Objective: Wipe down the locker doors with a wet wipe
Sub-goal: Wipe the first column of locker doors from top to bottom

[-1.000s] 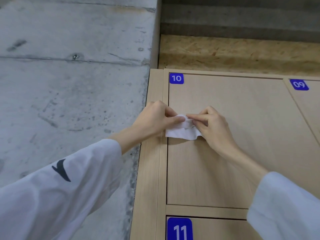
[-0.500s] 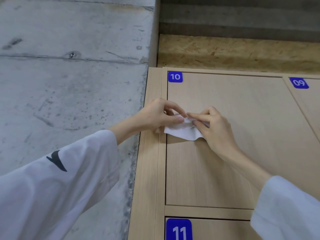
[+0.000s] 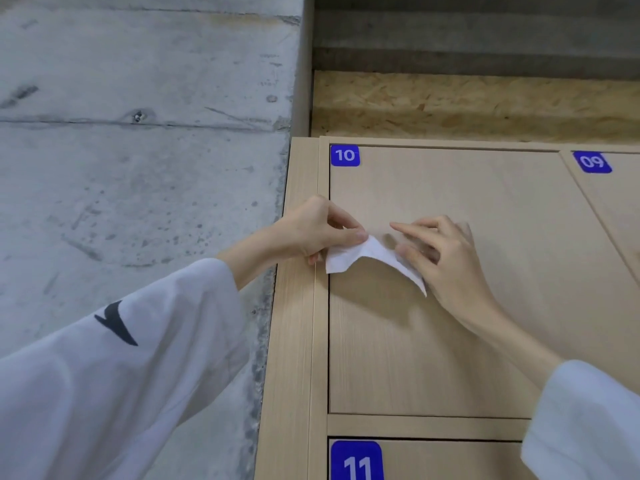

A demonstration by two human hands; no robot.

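Between hands: wet wipe (image 3: 372, 256), left grip (image 3: 320, 232) pinching corner.

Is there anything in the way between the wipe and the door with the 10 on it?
Nothing visible. The wipe is pinched between the left hand and right hand, right in front of door 10, whose wood is bare.

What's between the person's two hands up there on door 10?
In the head view, a white wet wipe spans the gap. The left hand pinches its upper edge; the right hand touches its other end. Behind it is bare locker door.
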